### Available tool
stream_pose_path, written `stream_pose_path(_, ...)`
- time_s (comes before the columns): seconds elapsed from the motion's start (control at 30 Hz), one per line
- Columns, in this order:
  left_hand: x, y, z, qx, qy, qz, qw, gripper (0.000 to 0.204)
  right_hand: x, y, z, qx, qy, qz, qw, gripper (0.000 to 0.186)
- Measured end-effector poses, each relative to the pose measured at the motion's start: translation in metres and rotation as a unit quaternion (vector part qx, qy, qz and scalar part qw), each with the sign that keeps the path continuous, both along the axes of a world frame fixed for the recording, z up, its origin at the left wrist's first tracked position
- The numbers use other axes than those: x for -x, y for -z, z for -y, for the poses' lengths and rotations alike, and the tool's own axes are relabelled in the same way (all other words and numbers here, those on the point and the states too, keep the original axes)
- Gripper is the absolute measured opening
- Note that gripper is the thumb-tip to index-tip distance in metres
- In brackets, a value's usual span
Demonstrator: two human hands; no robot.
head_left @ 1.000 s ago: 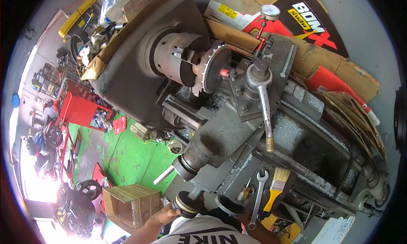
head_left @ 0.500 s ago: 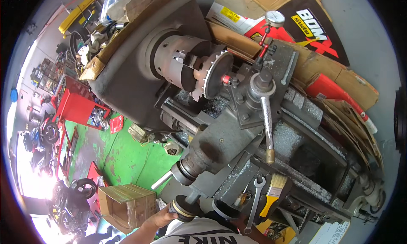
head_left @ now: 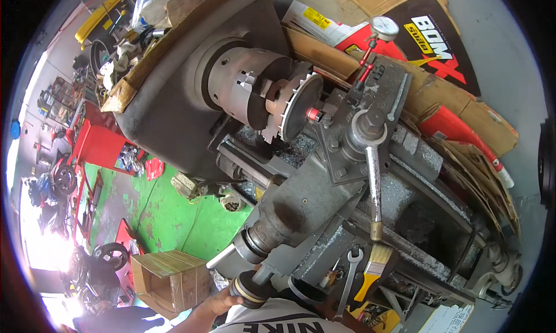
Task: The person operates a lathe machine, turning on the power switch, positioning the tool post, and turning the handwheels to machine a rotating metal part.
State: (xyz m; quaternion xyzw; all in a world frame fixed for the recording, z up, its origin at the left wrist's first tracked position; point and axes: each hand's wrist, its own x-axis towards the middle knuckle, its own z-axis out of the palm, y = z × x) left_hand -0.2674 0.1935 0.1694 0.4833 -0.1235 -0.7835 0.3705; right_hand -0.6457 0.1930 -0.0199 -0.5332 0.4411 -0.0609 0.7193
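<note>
One hand shows, the left hand [head_left: 223, 303], coming in at the picture's 6 o'clock edge beside the person's white shirt [head_left: 278, 320]; its fingers wrap around the black handwheel [head_left: 250, 289] at the near end of the lathe [head_left: 324, 182], so it is closed on that wheel. The right hand is out of view. Up from the handwheel, toward 1 o'clock, the grey carriage [head_left: 301, 211] rises to the tool post [head_left: 362, 127], whose long lever [head_left: 375, 188] hangs down toward 6 o'clock and ends in a brass tip. At 11 o'clock from the post sits the chuck [head_left: 243, 90], gripping a toothed round workpiece [head_left: 298, 104]; a red-tipped tool [head_left: 314, 114] stands just beside the workpiece face, and I cannot tell whether they touch. A dial gauge [head_left: 383, 27] on a thin stand sits at 12 o'clock of the post. Near the lever's tip, on the lathe's tray, lie a wrench [head_left: 347, 278] and a yellow-handled brush [head_left: 373, 269], side by side. Flattened cardboard [head_left: 446, 101] leans behind the machine at 2 o'clock. On the green floor [head_left: 174, 217] at 8 o'clock stands a cardboard box [head_left: 168, 281], and a red cabinet [head_left: 98, 145] stands farther off at 9 o'clock.
</note>
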Motion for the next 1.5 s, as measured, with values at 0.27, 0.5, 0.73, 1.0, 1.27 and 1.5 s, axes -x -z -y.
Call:
stream_pose_path(0.27, 0.002, -0.002, 0.001, 0.030, -0.004, 0.002, 1.000, 0.087, 0.000, 0.020, -0.011, 0.010, -0.020, 0.008, 1.000, 0.066)
stream_pose_path(0.5, 0.006, -0.016, 0.008, 0.025, -0.005, 0.017, 1.000, 0.089, 0.007, 0.034, -0.025, 0.032, -0.046, 0.023, 0.998, 0.067)
stream_pose_path(0.73, 0.010, -0.021, -0.001, 0.045, 0.000, 0.151, 0.988, 0.093, -0.008, 0.082, -0.016, 0.252, 0.019, 0.245, 0.936, 0.069)
stream_pose_path(1.0, 0.002, -0.002, -0.013, 0.072, 0.011, 0.156, 0.985, 0.095, -0.010, 0.126, -0.021, 0.392, 0.063, 0.366, 0.842, 0.072)
stream_pose_path(1.27, 0.021, -0.031, -0.002, 0.118, 0.060, 0.319, 0.939, 0.104, -0.005, 0.126, -0.022, 0.398, 0.096, 0.351, 0.842, 0.075)
stream_pose_path(1.5, 0.023, -0.029, -0.008, 0.109, 0.119, 0.447, 0.880, 0.111, -0.001, 0.049, -0.018, 0.155, 0.109, 0.141, 0.972, 0.073)
